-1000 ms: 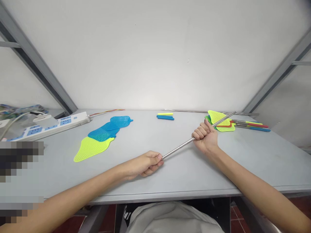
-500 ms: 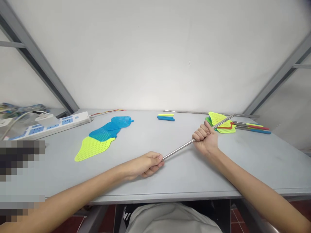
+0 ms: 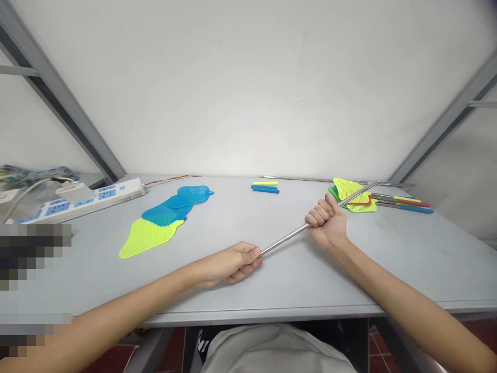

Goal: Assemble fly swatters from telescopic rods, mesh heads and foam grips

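Observation:
A thin metal rod [image 3: 285, 238] slants up to the right over the table, held by both hands. My left hand [image 3: 241, 261] is closed around its lower end, the fingertips hiding that end. My right hand [image 3: 326, 220] wraps it in a fist farther up, and the bare upper end sticks out past the fist. Just behind my right hand lies a pile of fly swatters [image 3: 351, 192] with yellow-green, green and red heads and coloured handles. Loose swatter heads lie to the left: a yellow-green one [image 3: 149, 239] and two blue ones [image 3: 165, 211].
Several short yellow and blue handle tubes [image 3: 265, 189] lie at mid-table near the wall. Long metal rods [image 3: 303, 179] rest along the wall at the back. A white power strip [image 3: 116, 192] with a plug occupies the left rear of the grey table [image 3: 279, 295].
My right hand has shifted very slightly to the left along with the rod. Otherwise the hands and the things on the table look the same.

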A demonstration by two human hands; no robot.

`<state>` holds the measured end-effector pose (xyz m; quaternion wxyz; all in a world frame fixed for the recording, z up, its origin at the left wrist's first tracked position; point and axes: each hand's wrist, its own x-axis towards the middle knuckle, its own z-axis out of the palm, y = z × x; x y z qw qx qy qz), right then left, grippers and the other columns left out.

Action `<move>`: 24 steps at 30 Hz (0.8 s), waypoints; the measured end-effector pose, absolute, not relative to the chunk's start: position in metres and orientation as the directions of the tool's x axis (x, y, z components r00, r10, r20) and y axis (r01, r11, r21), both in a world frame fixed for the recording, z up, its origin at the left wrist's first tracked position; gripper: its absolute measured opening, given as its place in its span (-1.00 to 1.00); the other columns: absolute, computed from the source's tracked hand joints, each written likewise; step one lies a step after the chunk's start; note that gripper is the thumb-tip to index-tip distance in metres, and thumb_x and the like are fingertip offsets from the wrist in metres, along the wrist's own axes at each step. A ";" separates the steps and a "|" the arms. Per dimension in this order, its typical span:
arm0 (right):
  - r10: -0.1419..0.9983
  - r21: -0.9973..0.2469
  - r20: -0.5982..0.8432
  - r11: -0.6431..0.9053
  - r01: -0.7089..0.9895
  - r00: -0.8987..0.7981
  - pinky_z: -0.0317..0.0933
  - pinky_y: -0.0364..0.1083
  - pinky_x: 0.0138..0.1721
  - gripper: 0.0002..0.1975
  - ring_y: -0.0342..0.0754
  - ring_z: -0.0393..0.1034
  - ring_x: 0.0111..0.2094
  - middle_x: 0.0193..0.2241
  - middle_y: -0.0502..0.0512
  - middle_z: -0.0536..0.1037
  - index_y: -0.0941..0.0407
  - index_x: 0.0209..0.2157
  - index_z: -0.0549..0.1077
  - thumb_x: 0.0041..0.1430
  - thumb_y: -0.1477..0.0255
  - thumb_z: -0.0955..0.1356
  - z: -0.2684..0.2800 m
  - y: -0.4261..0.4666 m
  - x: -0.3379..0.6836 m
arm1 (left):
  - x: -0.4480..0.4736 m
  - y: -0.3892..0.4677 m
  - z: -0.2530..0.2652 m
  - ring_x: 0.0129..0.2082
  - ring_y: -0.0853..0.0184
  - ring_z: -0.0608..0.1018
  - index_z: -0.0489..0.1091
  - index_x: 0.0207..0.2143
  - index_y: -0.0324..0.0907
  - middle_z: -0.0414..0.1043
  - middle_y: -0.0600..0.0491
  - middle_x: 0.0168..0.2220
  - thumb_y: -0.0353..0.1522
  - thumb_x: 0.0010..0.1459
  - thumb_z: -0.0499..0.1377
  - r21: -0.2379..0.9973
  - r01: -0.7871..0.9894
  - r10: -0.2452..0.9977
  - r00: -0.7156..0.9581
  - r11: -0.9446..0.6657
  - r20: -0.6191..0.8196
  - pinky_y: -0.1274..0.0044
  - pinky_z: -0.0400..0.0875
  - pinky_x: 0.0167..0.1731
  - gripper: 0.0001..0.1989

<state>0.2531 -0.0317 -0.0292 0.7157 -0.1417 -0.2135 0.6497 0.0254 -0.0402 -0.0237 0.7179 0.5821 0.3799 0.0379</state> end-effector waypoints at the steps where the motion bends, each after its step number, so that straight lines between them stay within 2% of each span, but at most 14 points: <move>1: 0.991 -0.486 0.118 0.117 -0.866 0.068 -0.22 -0.22 -0.80 -0.55 -0.26 -0.35 -0.79 -0.83 -0.17 -0.22 0.14 -0.72 -0.20 0.08 0.37 0.17 -0.029 -0.032 0.253 | 0.025 -0.040 -0.024 -0.72 0.59 -0.08 0.05 -0.50 -0.20 -0.11 0.23 -0.63 -0.09 0.00 -0.04 0.866 0.385 0.496 0.711 0.317 -0.498 0.65 -0.27 -0.76 -0.66; 5: 0.991 -0.476 0.113 0.111 -0.872 0.065 -0.22 -0.22 -0.80 -0.55 -0.26 -0.34 -0.79 -0.83 -0.17 -0.22 0.14 -0.73 -0.19 0.08 0.37 0.17 -0.029 -0.032 0.253 | 0.025 -0.040 -0.024 -0.72 0.59 -0.10 0.00 -0.55 -0.19 -0.12 0.23 -0.64 -0.08 0.00 -0.04 0.883 0.368 0.481 0.741 0.292 -0.468 0.64 -0.27 -0.76 -0.64; 14: 0.993 -0.486 0.101 0.108 -0.867 0.067 -0.23 -0.22 -0.80 -0.55 -0.26 -0.35 -0.79 -0.83 -0.17 -0.23 0.14 -0.73 -0.20 0.07 0.37 0.17 -0.030 -0.031 0.253 | 0.025 -0.040 -0.026 -0.73 0.60 -0.11 0.04 -0.51 -0.18 -0.11 0.23 -0.64 -0.04 -0.03 -0.05 0.857 0.417 0.490 0.703 0.304 -0.516 0.67 -0.29 -0.77 -0.62; 24: 0.993 -0.463 0.095 0.103 -0.880 0.066 -0.22 -0.22 -0.80 -0.56 -0.26 -0.35 -0.79 -0.82 -0.16 -0.24 0.14 -0.73 -0.19 0.07 0.38 0.17 -0.029 -0.032 0.252 | 0.025 -0.039 -0.024 -0.74 0.60 -0.14 0.04 -0.53 -0.18 -0.12 0.23 -0.64 -0.10 -0.01 -0.02 0.860 0.355 0.440 0.748 0.368 -0.497 0.66 -0.31 -0.79 -0.67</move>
